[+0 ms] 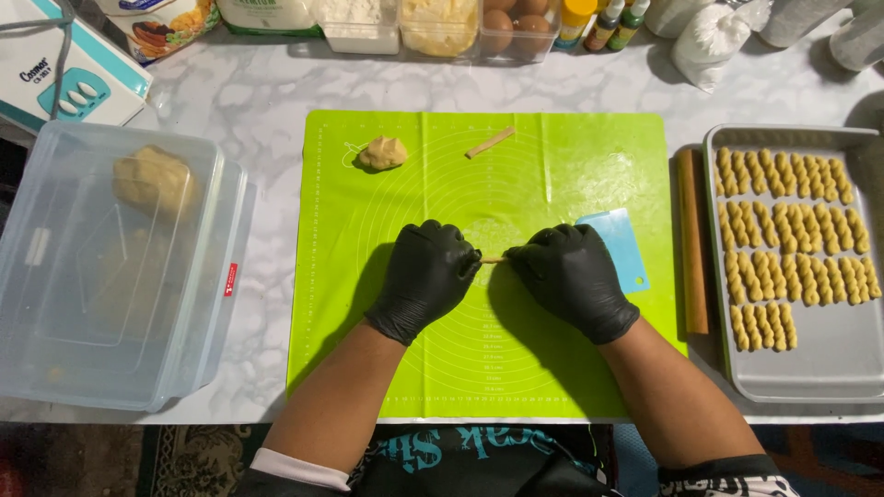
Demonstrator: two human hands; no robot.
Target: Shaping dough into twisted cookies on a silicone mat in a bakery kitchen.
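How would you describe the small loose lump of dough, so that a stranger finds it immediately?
Look at the bright green mat in the middle of the marble table. Near its upper left corner lies a small dough lump. Unlike the thin dough strip beside it, it is rounded.

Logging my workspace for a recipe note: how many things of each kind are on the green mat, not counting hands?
Dough lump: 1
Dough strip: 2, one pinched between left hand and right hand
Blue scraper: 1
Total: 4
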